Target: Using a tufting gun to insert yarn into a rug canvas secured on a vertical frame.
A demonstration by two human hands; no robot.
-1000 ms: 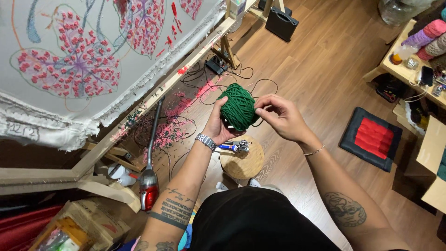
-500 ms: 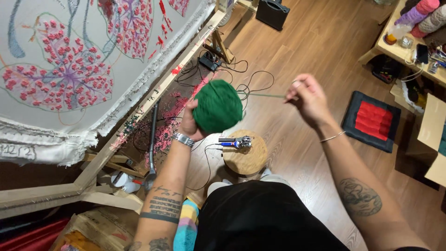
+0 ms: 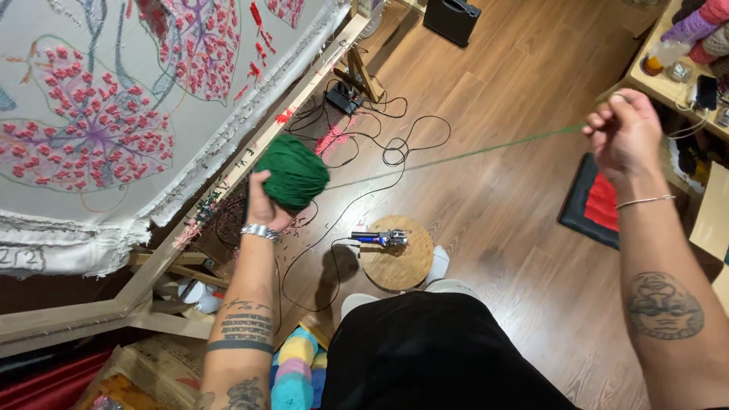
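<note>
Wooden flooring carries loose black cables (image 3: 395, 152) below. Left hand (image 3: 262, 209) cups the green yarn ball (image 3: 291, 176); right hand (image 3: 624, 133) pinches its taut strand (image 3: 456, 157), which could slip free or snag the cables.

- I count one green yarn ball (image 3: 291, 171), held up over the round wooden stool (image 3: 396, 262).
- One green strand (image 3: 456, 157) runs out from it, above the stool.
- Two hands: left hand (image 3: 262, 209) and right hand (image 3: 624, 134), either side of the stool.
- One tufting tool (image 3: 380, 239) lies on the stool.
- One stretched cloth frame (image 3: 114, 114) stands left of the stool.
- One red-and-black mat (image 3: 600, 205) lies right of the stool.
</note>
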